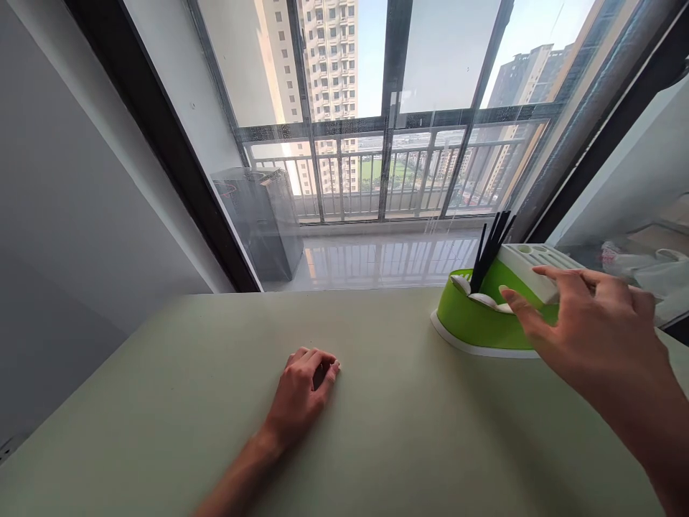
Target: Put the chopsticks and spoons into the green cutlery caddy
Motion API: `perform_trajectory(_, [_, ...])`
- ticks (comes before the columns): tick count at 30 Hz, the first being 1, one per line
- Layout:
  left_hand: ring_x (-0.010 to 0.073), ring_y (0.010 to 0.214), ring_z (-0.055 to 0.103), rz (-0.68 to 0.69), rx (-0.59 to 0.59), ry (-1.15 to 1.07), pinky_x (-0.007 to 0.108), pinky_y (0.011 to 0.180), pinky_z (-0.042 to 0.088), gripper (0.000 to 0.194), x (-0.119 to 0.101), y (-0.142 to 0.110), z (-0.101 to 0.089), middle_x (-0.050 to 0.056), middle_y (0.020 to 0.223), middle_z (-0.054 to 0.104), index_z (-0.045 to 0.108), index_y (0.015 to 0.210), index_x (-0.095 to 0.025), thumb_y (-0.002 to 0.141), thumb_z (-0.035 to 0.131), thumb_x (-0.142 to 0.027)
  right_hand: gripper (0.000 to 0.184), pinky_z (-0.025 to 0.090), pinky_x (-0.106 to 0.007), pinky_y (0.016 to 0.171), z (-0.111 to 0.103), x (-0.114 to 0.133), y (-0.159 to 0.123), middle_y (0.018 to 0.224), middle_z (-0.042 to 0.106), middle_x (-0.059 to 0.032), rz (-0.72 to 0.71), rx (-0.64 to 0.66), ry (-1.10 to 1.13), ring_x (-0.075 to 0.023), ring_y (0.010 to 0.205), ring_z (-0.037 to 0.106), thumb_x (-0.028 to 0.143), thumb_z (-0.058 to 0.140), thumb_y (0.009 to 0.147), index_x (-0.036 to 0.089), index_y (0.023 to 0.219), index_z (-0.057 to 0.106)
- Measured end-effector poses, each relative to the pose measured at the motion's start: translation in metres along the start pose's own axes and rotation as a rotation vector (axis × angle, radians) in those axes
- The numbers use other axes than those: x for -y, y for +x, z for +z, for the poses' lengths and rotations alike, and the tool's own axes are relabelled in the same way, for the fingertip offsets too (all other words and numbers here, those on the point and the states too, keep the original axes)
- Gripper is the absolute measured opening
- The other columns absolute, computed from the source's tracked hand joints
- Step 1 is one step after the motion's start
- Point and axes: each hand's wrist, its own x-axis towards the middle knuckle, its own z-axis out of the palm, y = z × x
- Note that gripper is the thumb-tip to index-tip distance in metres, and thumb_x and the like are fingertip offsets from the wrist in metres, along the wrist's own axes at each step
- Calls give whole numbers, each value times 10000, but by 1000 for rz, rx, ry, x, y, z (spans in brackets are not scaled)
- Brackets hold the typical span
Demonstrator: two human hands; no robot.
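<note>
My left hand (304, 391) rests on the pale green tabletop (377, 431), its fingers curled and the thumb tip meeting the index fingertip. I see nothing in its grasp. At the right, a green and white utensil holder (479, 329) stands upright on the table. Several black chopsticks (489, 257) lean in it, and white spoons (483, 299) lie along its front compartment. My right hand (597, 316) hovers over the holder's right part, thumb and fingers apart, with nothing held. It hides that end of the holder; whether it touches the rim I cannot tell.
Behind the table's far edge is a dark-framed glass panel (237, 269), with a balcony and railing beyond. A dark covered box (263, 222) stands out there. A grey wall (97, 179) borders the left side. White plastic bags (654, 269) lie at the far right.
</note>
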Motion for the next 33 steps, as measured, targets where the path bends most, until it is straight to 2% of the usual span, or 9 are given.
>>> perform_trajectory(4, [222,884,599,6,-9,10,393,877,472,267,-1,0,0,27,889,707,663,898,-242,979,479,-418,669,483,-507,882,-10,7,-1,1219,566,-205,14,58,12,-412,1186,501,665,338,903,199,1312,591])
perform_trajectory(9, [219,884,600,-4,-3,3,391,878,469,272,-3,0,0,27,896,708,662,899,-236,980,480,-422,635,468,-504,963,-25,22,-3,1212,608,-207,-31,46,40,-402,1173,527,563,268,943,134,1282,592])
perform_trajectory(13, [219,875,600,-13,0,0,396,887,464,279,-4,0,0,23,885,706,660,894,-237,982,475,-425,584,477,-494,963,-36,35,-8,1209,617,-191,-36,40,56,-400,1167,524,490,266,955,127,1265,603])
perform_trajectory(20, [219,885,599,-11,-3,-2,385,881,465,274,-6,-1,0,23,895,709,662,895,-239,982,479,-423,492,542,-463,759,-39,38,-13,1190,629,-152,-93,68,47,-378,1112,558,497,313,946,224,1227,611])
perform_trajectory(26, [222,889,599,-3,-7,11,382,873,468,270,-6,0,0,23,895,709,661,897,-243,983,479,-423,460,524,-499,873,-55,58,-21,1228,597,-176,-116,67,95,-384,1150,534,412,327,955,179,1228,615])
perform_trajectory(29, [222,885,602,9,-11,14,382,873,470,271,-5,0,1,25,898,710,663,896,-243,983,476,-419,460,531,-512,873,-54,57,-20,1229,577,-161,-102,88,128,-380,1136,540,448,356,948,217,1247,618])
perform_trajectory(33, [221,889,605,5,-13,9,379,872,471,265,-5,0,2,22,893,709,664,896,-243,981,480,-415,569,530,-569,898,-37,45,-13,1299,520,-149,-25,153,189,-419,1214,499,622,411,902,270,1312,589])
